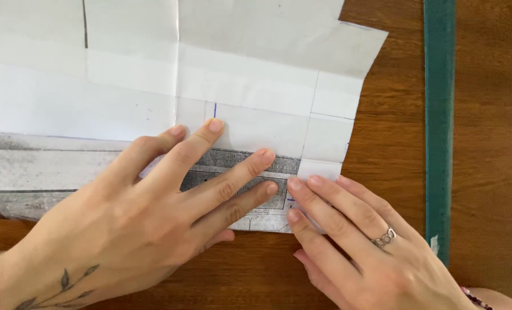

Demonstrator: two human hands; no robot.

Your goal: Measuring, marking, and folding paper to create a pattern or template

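The left hand (pixel 147 224) lay flat, fingers spread wide, pinning the folded paper sheet (pixel 210 86) at lower centre, while the right hand (pixel 353 241) pressed its fingers, held close together, on the corner; firm, even pressure would likely keep the crease true.

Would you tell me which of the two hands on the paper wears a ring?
The right hand, at the paper's lower right corner, wears a silver ring; the left hand is ringless and lies flat, fingers spread.

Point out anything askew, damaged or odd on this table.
The white paper sheet is creased into panels, its right edge cut in uneven steps. Both hands press its lower right corner flat: left hand spread on the grey printed strip, right hand at the edge. The green ruler lies straight. Nothing is spilled.
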